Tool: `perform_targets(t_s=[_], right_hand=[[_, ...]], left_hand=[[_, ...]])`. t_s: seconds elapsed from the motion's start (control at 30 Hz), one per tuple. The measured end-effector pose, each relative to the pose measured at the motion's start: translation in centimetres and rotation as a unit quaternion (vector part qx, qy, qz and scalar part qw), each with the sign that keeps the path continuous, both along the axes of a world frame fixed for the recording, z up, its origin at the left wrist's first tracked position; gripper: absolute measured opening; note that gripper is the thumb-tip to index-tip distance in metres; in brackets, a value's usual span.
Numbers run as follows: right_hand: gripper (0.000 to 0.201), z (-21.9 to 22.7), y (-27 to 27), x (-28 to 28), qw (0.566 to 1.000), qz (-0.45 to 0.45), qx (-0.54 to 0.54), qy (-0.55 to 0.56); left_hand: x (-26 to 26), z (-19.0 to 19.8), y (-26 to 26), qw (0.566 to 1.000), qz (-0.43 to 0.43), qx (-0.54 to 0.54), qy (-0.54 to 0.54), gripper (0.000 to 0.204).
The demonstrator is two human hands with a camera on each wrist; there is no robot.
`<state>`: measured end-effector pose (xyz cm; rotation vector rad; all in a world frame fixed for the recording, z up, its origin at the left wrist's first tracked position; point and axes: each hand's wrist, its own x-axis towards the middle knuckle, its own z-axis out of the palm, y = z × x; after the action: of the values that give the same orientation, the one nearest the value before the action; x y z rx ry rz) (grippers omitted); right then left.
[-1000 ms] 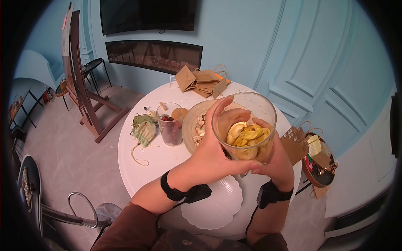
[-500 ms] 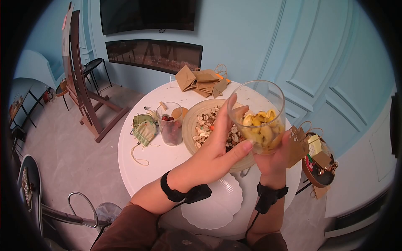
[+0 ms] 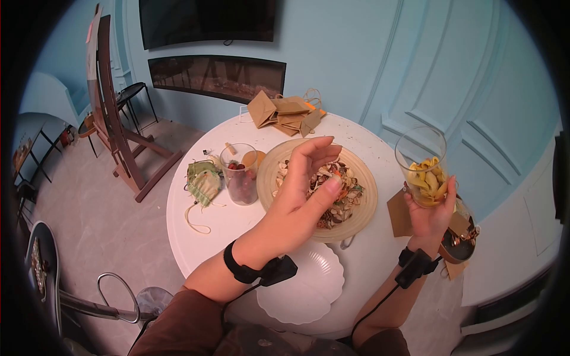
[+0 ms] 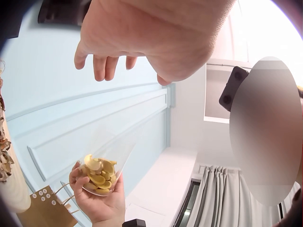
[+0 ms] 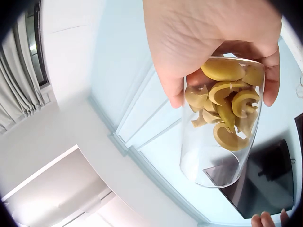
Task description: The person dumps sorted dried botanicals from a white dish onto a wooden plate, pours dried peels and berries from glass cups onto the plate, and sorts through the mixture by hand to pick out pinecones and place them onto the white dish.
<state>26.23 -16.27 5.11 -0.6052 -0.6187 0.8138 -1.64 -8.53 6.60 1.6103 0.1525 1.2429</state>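
My right hand (image 3: pixel 430 222) holds a clear glass (image 3: pixel 418 145) out to the right, at table-edge side, with fingers and thumb round its lower end. Yellow curled slices (image 3: pixel 428 181) fill its bottom part; the right wrist view shows the slices (image 5: pixel 227 104) through the wall. My left hand (image 3: pixel 291 216) is raised over a round beige plate (image 3: pixel 371 184), holding nothing, its fingers loosely bent and thumb apart. On that plate lies a mix of dried brown and pale pieces (image 3: pixel 344 204), partly hidden by the left hand.
Left of the plate stand a glass of dark red pieces (image 3: pixel 242 187) and a green drawstring pouch (image 3: pixel 205 184). A white scalloped plate (image 3: pixel 300 291) lies at the near edge. Brown paper bags (image 3: pixel 288 113) are piled at the back. A round tray (image 3: pixel 457 254) stands beyond the right edge.
Both hands cupped the glass at first. The left hand has let go and stays over the beige plate, while the right hand has carried the glass to the right.
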Motion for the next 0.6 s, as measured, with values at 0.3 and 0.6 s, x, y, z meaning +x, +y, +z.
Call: perform_targets(t_s=[0.3,0.6], right_hand=[[0.042,-1.2,-0.7,2.7,0.987,-0.104,-0.097,-0.072],[0.043,-2.4,-0.2,3.5,0.978,-0.075,-0.134,-0.141]], left_hand=[[0.0,0.2,0.2,1.0,0.022,-0.006,-0.022,0.054],[0.0,0.3,0.2,0.999,0.018,-0.012,-0.025,0.05]])
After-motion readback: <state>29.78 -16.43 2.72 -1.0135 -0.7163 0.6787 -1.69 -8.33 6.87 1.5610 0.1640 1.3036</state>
